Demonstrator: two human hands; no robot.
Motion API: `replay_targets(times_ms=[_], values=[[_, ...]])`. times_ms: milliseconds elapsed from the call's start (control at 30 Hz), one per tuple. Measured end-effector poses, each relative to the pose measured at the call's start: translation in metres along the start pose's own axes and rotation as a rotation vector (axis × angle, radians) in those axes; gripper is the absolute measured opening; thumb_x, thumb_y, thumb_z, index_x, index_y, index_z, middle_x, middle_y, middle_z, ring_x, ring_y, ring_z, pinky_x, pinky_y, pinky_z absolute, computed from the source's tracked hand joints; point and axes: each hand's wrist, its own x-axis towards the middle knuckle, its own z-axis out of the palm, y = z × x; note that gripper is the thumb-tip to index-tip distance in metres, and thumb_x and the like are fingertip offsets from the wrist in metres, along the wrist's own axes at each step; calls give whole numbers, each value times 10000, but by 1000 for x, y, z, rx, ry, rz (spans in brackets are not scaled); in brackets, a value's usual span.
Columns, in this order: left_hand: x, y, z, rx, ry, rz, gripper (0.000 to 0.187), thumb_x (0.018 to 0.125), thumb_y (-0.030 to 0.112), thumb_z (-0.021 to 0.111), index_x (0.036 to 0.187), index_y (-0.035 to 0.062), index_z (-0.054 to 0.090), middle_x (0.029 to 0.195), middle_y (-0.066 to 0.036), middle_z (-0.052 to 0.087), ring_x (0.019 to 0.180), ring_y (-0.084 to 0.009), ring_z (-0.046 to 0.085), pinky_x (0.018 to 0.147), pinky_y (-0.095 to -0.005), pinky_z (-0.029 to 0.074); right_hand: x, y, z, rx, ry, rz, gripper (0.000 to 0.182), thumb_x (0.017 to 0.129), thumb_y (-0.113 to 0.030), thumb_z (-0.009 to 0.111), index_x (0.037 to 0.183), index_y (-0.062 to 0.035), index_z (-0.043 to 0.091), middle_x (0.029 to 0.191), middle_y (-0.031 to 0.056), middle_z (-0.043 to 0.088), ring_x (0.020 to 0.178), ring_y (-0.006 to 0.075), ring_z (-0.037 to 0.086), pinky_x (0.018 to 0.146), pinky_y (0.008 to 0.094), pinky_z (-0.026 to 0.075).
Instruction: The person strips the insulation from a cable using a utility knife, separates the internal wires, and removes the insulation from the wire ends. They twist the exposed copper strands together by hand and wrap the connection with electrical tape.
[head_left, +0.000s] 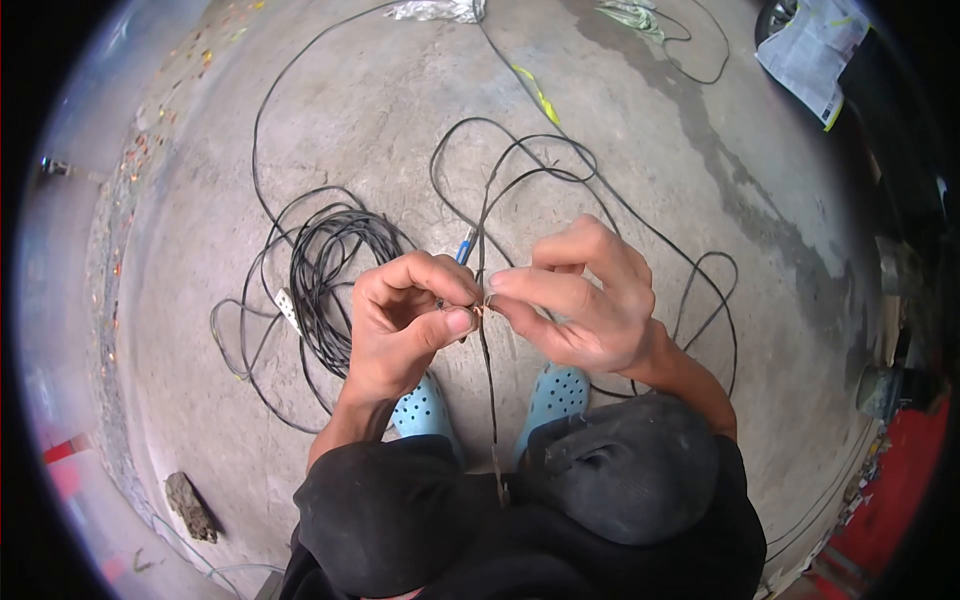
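Observation:
My left hand (pixel 415 315) is closed in a pinch on bare copper wire (pixel 479 311) in front of my knees. From the other side my right hand (pixel 585 295) pinches the same copper strands between thumb and forefinger, its other fingers curled. The fingertips of both hands almost meet there and partly hide the wire. A black cable (pixel 488 365) passes by the fingertips, down toward my lap and up to loose loops on the floor. Just beyond my left fingers shows a slim blue tool (pixel 465 246); its kind I cannot make out.
On the concrete floor at left lies a coil of black cable (pixel 325 270) with a white power strip (pixel 288 308) beside it. A yellow strip (pixel 540 97) lies ahead. A stone-like lump (pixel 190 507) sits lower left. A wheel (pixel 776 18) stands upper right, near printed sheeting (pixel 815 55).

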Motion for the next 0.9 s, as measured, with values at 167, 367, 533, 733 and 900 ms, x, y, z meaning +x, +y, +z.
replay_targets(times_ms=[167, 367, 533, 733, 900], values=[[1, 0, -2, -33, -28, 17, 123, 841, -24, 714, 942, -28, 644, 885, -120, 666, 801, -154, 601, 719, -297, 475, 2, -2, -4, -229, -3, -265, 325, 649, -84, 809, 970, -109, 765, 818, -1, 556, 600, 130, 525, 471, 259, 400], [0, 1, 0, 24, -12, -5, 125, 812, -49, 727, 916, -30, 661, 876, -114, 670, 804, -153, 614, 720, -292, 481, 5, -6, 0, 61, -162, 66, 239, 768, -72, 749, 1000, -55, 699, 800, 36, 590, 674, 162, 555, 573, 300, 455], [-2, -1, -3, 113, -11, 2, 127, 799, -55, 730, 907, -29, 669, 868, -113, 671, 804, -154, 620, 728, -290, 483, 4, -7, -7, 1122, -402, 1051, 118, 939, -109, 717, 1022, -31, 685, 848, 11, 645, 739, 71, 547, 637, 278, 454], [1, -2, -2, 9, 6, 10, 127, 820, -13, 743, 914, -26, 658, 865, -118, 665, 796, -159, 610, 714, -290, 473, 2, -3, -7, 529, -152, 495, 245, 851, -124, 804, 1072, -65, 715, 870, 13, 634, 724, 70, 567, 616, 237, 464], [2, -4, -1, -87, 0, -25, 124, 838, 3, 739, 915, -23, 645, 861, -121, 656, 774, -159, 594, 679, -294, 460, -15, 9, 12, 6, 129, -76, 400, 620, -46, 914, 988, -115, 774, 879, 37, 600, 617, 125, 525, 463, 240, 398]])
